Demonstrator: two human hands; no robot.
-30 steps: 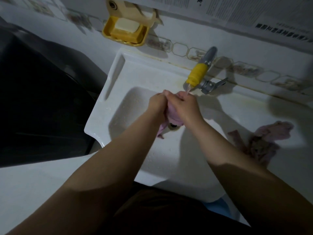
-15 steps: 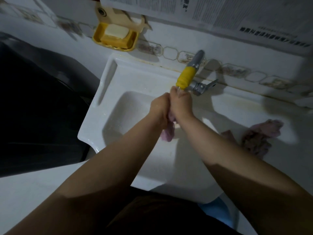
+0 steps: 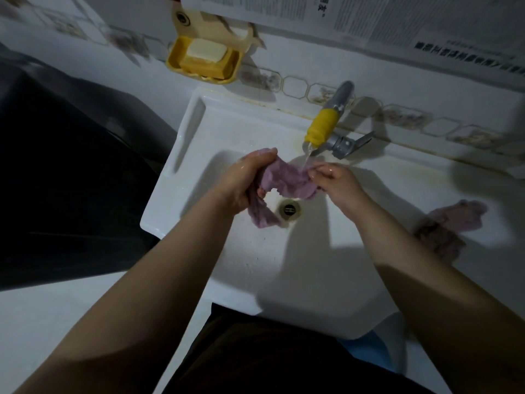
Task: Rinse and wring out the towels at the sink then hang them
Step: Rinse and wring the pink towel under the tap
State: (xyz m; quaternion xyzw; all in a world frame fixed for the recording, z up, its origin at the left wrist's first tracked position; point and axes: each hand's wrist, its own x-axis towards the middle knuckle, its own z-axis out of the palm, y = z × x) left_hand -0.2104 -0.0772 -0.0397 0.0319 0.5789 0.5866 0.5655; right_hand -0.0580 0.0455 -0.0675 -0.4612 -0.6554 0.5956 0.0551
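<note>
Both hands are over the sink, set apart, with a purple towel stretched between them under the tap. The left hand has its fingers curled round one end of the towel, and a twisted tail of cloth hangs down from that fist, ending just beside the drain. The right hand pinches the other end, its fingers wet and shiny. Water runs from the tap's yellow spout onto the middle of the towel, close to the right hand's fingertips. The tap's grey handle sticks out to the right along the back ledge. A second towel lies crumpled on the sink's flat right side, well apart from the hands and partly in shadow. On the wall above the sink's left corner hangs a yellow soap dish with a pale bar of soap in it. Printed paper is fixed along the wall higher up. Something large and dark stands to the left of the sink; I cannot tell what it is.
</note>
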